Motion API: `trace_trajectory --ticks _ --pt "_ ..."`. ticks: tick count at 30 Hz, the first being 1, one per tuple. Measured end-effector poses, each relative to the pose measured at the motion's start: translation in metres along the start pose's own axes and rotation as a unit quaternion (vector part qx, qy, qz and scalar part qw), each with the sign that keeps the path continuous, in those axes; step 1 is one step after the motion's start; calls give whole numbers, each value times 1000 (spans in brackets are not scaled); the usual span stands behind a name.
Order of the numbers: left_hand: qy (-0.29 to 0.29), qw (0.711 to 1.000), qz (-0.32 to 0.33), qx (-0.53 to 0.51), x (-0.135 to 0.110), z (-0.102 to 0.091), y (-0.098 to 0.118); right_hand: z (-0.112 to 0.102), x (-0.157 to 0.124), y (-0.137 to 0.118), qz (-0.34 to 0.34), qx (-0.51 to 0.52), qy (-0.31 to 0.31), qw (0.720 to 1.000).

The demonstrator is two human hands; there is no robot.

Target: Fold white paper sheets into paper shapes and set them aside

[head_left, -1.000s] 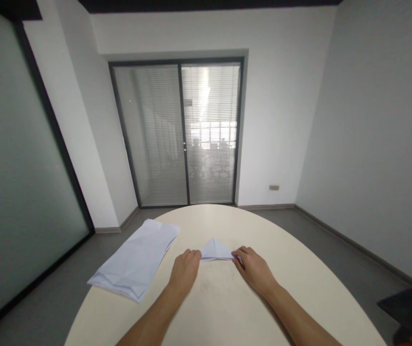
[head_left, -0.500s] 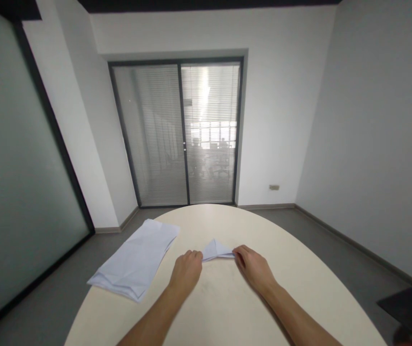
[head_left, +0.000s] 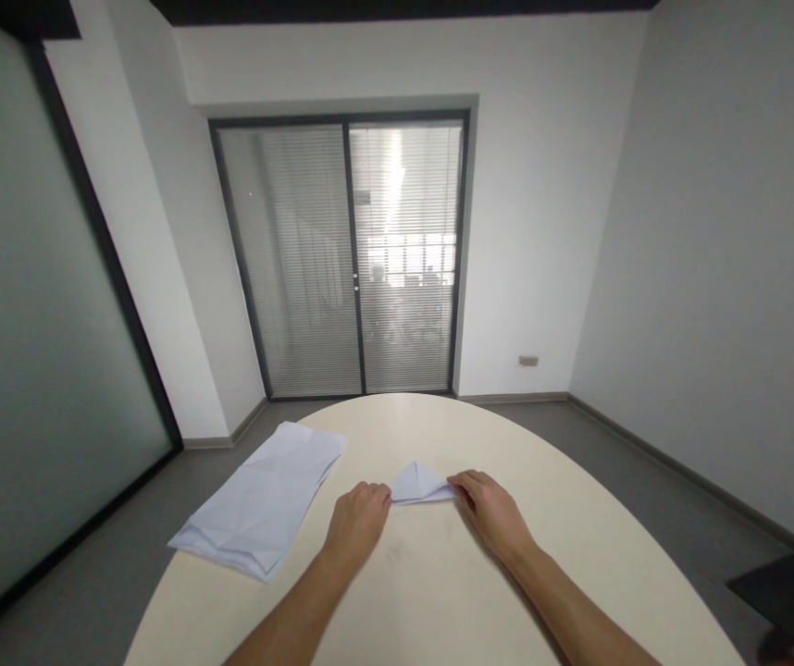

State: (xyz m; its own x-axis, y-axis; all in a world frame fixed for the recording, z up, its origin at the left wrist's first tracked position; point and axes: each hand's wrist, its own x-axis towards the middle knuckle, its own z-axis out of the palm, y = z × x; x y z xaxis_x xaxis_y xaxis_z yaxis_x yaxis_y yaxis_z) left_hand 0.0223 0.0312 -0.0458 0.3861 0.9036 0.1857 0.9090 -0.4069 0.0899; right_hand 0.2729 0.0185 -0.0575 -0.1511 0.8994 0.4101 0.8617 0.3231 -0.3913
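Note:
A small piece of folded white paper [head_left: 419,485] with a pointed top lies on the round table between my hands. My left hand [head_left: 359,520] is closed on its left end, fingers pinched together. At the paper's right end, my right hand [head_left: 490,509] pinches the corner between thumb and fingers. The fingertips cover both ends of the paper. To the left of my left hand lies a stack of white paper sheets [head_left: 262,499], creased and slightly uneven at the edges.
The pale round table [head_left: 550,536] spreads beneath my forearms, its curved edge running along the far side. Beyond it stand glass doors [head_left: 403,351] with blinds. A dark flat object [head_left: 792,597] is at the lower right, beside the table.
The folded paper's lower edge looks straighter and flatter between my hands. Both hands keep their hold and have barely moved.

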Motion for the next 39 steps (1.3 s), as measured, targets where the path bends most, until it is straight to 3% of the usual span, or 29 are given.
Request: trace_trajectory --ticks 7,11,16,29,39 --pt "7 1000 8 -14 0 4 -2 0 0 -2 -21 10 2 1000" --pt "0 1000 1 -26 -1 5 -2 -1 1 -7 8 12 27 1000" --pt "31 999 -2 -44 -1 8 -3 2 1 -5 29 32 44 998" --pt "39 998 15 -55 -1 9 -3 1 1 -4 -27 60 72 995" --pt "52 990 -28 -126 1 9 -4 8 2 7 -91 76 111 987"
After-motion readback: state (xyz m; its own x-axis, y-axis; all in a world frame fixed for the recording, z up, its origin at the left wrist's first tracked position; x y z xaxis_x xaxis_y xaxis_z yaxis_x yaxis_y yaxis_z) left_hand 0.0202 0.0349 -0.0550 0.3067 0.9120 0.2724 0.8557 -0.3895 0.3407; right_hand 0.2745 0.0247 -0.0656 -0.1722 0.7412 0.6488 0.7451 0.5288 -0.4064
